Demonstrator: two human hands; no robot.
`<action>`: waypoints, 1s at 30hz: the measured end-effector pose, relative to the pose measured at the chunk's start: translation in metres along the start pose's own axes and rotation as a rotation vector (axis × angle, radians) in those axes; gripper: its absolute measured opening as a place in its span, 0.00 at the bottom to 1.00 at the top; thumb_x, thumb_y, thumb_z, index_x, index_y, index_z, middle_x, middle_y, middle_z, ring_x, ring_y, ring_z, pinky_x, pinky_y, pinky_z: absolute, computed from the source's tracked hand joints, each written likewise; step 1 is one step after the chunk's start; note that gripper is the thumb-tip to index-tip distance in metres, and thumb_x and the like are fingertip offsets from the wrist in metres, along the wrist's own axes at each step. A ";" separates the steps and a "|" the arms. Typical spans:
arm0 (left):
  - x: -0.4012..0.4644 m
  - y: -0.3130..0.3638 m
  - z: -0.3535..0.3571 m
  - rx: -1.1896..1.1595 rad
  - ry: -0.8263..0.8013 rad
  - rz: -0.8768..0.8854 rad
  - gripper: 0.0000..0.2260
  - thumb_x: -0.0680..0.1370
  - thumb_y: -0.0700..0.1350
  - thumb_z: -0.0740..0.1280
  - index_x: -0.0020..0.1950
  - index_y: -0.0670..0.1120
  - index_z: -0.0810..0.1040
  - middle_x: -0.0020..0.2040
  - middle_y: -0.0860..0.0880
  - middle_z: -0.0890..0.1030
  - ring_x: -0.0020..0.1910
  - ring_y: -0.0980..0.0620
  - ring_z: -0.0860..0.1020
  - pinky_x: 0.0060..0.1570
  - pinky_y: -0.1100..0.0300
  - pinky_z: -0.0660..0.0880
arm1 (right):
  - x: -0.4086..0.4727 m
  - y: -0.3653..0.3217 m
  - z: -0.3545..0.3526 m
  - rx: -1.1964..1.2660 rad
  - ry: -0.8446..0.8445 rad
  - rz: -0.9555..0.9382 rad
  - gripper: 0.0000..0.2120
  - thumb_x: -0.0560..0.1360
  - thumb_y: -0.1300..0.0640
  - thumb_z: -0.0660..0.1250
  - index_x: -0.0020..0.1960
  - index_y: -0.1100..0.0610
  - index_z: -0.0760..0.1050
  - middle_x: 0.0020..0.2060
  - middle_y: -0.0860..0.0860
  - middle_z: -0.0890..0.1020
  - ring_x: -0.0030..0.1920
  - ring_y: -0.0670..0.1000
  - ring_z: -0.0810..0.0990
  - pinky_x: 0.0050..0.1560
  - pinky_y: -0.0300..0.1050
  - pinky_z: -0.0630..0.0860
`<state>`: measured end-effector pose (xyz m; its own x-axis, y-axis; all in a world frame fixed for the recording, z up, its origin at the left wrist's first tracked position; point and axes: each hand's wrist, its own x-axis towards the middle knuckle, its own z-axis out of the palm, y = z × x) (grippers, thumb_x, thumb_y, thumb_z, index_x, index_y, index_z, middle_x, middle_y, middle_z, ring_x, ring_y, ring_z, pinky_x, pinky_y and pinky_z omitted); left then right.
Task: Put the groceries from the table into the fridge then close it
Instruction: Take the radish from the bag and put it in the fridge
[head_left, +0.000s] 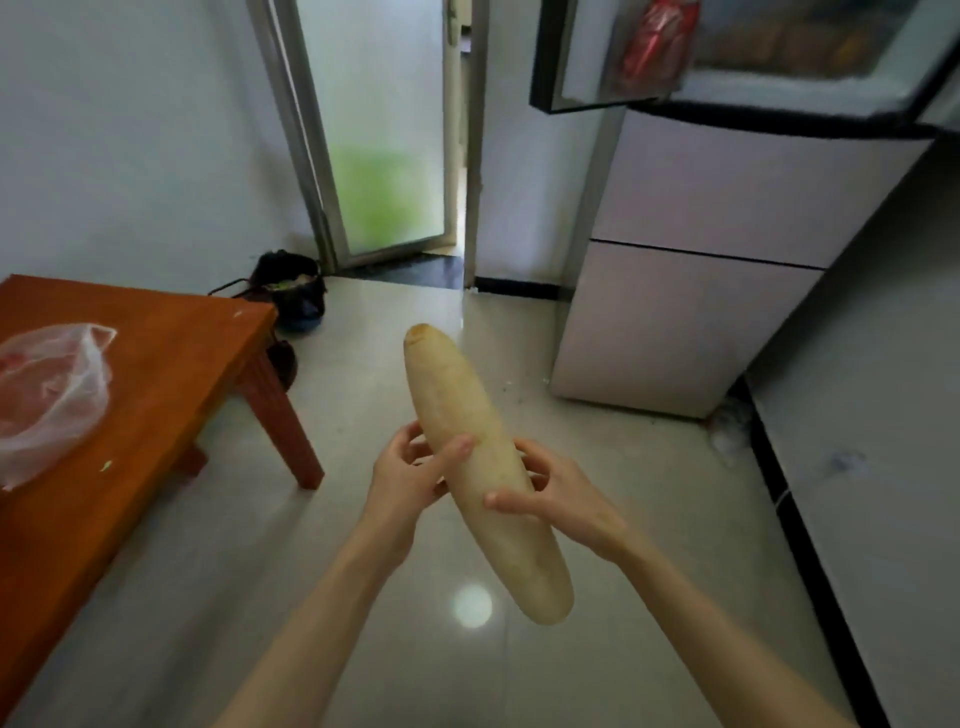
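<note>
One fridge (691, 249) at right, top door (587, 57) swung open, two lower fronts shut; one red packet (655, 41) in the door shelf, contents of the open compartment too blurred to tell. One glass door (384, 130) at back, ajar, frosted, with a green blur behind it. One orange-brown table (156, 374) at left, low, two legs in view. One clear bag (49, 395) lying on the table near its left edge, something red inside, kind unclear. One pale gourd (478, 467), long and thick, held in the air above the tiled floor (395, 649), between table and fridge, touching neither, far end tilted up and away, near end toward the camera. Two hands, one to each side of the gourd at its middle: left hand (410, 478) wrapped on from the left, thumb laid over the top; right hand (550, 493) gripping from the right, thumb across the skin, fingers curled beneath. One dark bin (291, 291) on the floor past the table's far corner, green scraps inside. One round light glare (471, 605) on the tiles beneath the gourd.
</note>
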<state>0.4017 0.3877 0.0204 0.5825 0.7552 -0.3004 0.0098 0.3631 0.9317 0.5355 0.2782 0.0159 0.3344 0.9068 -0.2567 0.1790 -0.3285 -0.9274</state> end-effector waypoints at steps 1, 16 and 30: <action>0.011 0.001 0.021 -0.013 -0.037 -0.012 0.27 0.62 0.49 0.74 0.59 0.47 0.72 0.53 0.45 0.81 0.50 0.48 0.82 0.49 0.51 0.79 | -0.002 0.005 -0.020 0.006 0.047 -0.001 0.24 0.66 0.47 0.75 0.56 0.34 0.68 0.53 0.37 0.78 0.51 0.38 0.78 0.47 0.35 0.77; 0.206 0.008 0.281 -0.111 -0.319 -0.098 0.18 0.68 0.45 0.72 0.56 0.43 0.75 0.52 0.47 0.82 0.50 0.48 0.82 0.44 0.56 0.80 | 0.047 0.073 -0.291 -0.088 0.385 0.061 0.31 0.60 0.35 0.70 0.61 0.37 0.67 0.55 0.35 0.75 0.56 0.42 0.76 0.57 0.41 0.75; 0.381 0.086 0.533 0.003 -0.419 0.002 0.19 0.69 0.48 0.73 0.56 0.42 0.76 0.52 0.45 0.81 0.49 0.47 0.79 0.52 0.52 0.74 | 0.136 0.079 -0.556 -0.031 0.552 0.022 0.33 0.68 0.44 0.73 0.69 0.48 0.65 0.60 0.44 0.75 0.57 0.43 0.76 0.56 0.43 0.76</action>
<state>1.0582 0.4158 0.0946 0.8627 0.4683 -0.1907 0.0109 0.3598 0.9329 1.1095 0.2286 0.0588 0.7725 0.6290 -0.0874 0.1909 -0.3613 -0.9127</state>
